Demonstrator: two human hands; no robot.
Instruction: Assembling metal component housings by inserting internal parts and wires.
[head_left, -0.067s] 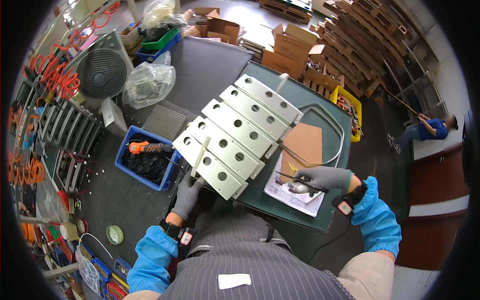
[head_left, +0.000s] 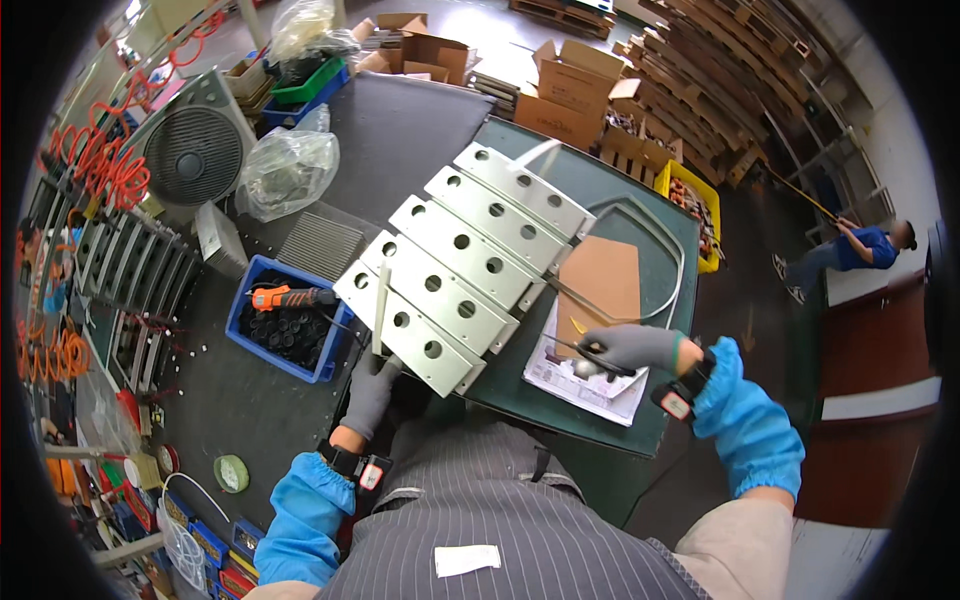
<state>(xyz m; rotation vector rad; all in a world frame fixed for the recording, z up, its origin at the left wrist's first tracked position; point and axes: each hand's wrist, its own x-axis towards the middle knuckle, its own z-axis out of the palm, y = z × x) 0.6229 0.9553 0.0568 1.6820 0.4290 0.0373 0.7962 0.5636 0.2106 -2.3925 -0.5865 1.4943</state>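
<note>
Head view shows the left hand (head_left: 372,392) closed round a pale rod (head_left: 380,305) over the nearest perforated metal bracket (head_left: 418,325) on the bench (head_left: 640,200), the right hand (head_left: 630,350) clasping dark pliers (head_left: 590,352) — best to steady the rod before pressing.

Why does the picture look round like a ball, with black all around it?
Head view: a fisheye lens bends straight edges, so the green table curves near the rim and the corners go black. The pale metal plates catch bright light. The gloved left hand and right hand look sharp enough.
</note>
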